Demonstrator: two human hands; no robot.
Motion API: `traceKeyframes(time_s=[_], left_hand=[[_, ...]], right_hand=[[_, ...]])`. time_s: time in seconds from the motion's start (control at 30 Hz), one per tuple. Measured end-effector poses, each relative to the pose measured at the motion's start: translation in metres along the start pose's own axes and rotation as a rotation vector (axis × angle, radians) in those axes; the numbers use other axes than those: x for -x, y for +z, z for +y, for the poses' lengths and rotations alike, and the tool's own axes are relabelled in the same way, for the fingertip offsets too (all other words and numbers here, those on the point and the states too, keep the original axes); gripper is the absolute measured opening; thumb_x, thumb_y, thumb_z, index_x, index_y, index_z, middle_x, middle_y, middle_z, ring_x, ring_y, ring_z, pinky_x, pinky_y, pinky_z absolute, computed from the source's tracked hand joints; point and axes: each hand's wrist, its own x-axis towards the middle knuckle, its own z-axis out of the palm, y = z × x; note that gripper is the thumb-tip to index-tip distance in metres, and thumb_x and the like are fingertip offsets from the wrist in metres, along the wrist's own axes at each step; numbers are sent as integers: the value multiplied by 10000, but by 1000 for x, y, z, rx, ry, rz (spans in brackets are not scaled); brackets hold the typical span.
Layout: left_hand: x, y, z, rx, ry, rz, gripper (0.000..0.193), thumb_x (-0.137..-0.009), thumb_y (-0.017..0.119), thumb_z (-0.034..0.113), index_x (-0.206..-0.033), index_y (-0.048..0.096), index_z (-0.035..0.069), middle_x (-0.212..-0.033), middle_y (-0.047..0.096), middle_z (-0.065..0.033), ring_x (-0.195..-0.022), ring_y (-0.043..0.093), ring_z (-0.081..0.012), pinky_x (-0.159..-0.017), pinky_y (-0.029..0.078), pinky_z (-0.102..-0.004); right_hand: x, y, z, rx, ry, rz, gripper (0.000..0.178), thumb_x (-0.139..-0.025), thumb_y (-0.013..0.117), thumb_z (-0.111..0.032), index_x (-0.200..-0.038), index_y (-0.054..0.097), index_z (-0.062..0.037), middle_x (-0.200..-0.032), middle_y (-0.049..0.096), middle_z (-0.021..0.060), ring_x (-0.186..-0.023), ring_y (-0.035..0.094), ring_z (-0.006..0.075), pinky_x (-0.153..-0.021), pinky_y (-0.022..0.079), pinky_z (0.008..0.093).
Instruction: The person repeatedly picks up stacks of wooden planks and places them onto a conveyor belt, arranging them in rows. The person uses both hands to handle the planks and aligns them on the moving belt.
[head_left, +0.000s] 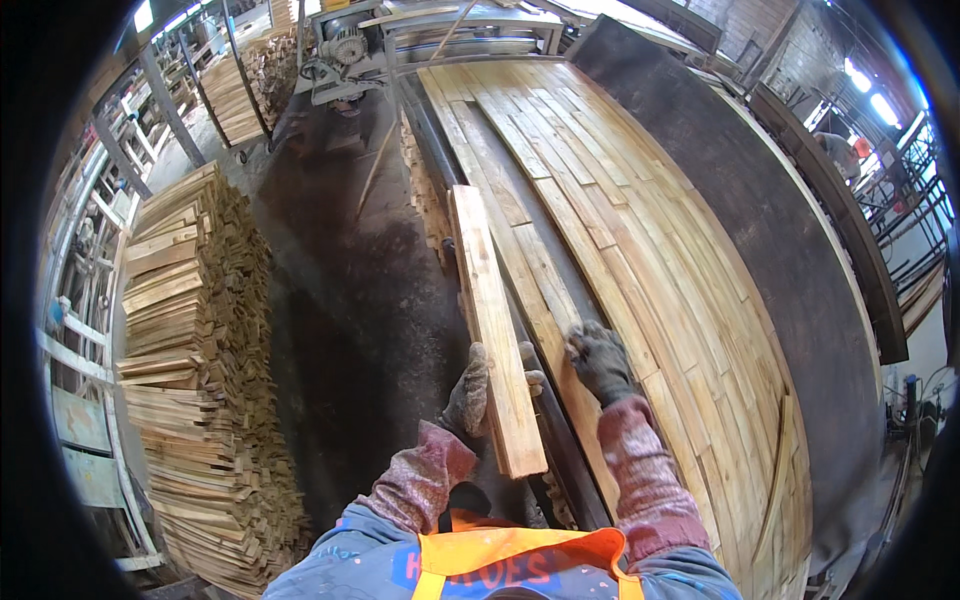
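Observation:
My left hand (466,392), in a grey work glove, is closed around a long, thick piece of pale wood (495,335). Its fingertips show on the right side of the wood, which is held lengthwise beside the table's left edge. My right hand (602,366), in a dark grey glove, rests with curled fingers on the rows of wooden strips (665,265) covering the table. Under its fingers is the near end of a light strip (545,268); whether they grip it is hidden. A dark gap runs between this left row and the wider field of strips.
A tall stack of cut wood (200,380) stands on the left, across a dark floor (345,260). Right of the strips lies a dark flat panel (760,190). A motor (345,48) sits at the far end. Another person (845,152) is at the far right.

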Motion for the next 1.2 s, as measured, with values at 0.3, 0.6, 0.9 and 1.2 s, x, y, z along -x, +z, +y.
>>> traceKeyframes(time_s=[0.3,0.6,0.9,1.2], left_hand=[[29,49,-54,-623,-11,68,497,-992,712,130,-1448,515,107,-1247,641,-43,-1131,626,-161,-1007,529,-330],[7,65,-44,-208,-217,-152,755,-1017,660,409,-1556,293,27,-1393,589,-238,-1121,692,-335,-996,592,-492],[-12,102,-106,-284,-381,-258,698,-1026,611,499,-1476,425,-2,-1362,618,-215,-1107,697,-298,-1011,576,-479],[-17,122,-171,-465,-522,-317,560,-1094,493,434,-1505,407,64,-1407,601,-222,-1155,672,-339,-974,588,-456]], right_hand=[[56,-67,-78,-659,-6,164,854,-880,826,-317,-1560,412,-8,-1375,630,273,-1321,597,272,-1073,481,396],[375,-113,72,-387,593,-75,922,-748,850,-224,-1567,445,-96,-1546,526,164,-1463,461,301,-1220,342,373],[500,-54,65,-26,796,-185,898,-770,806,-252,-1584,429,-201,-1594,460,124,-1512,372,313,-1233,278,506],[459,-19,40,45,940,274,586,-947,587,-582,-1362,620,-170,-1354,607,126,-1342,490,333,-1135,291,563]])
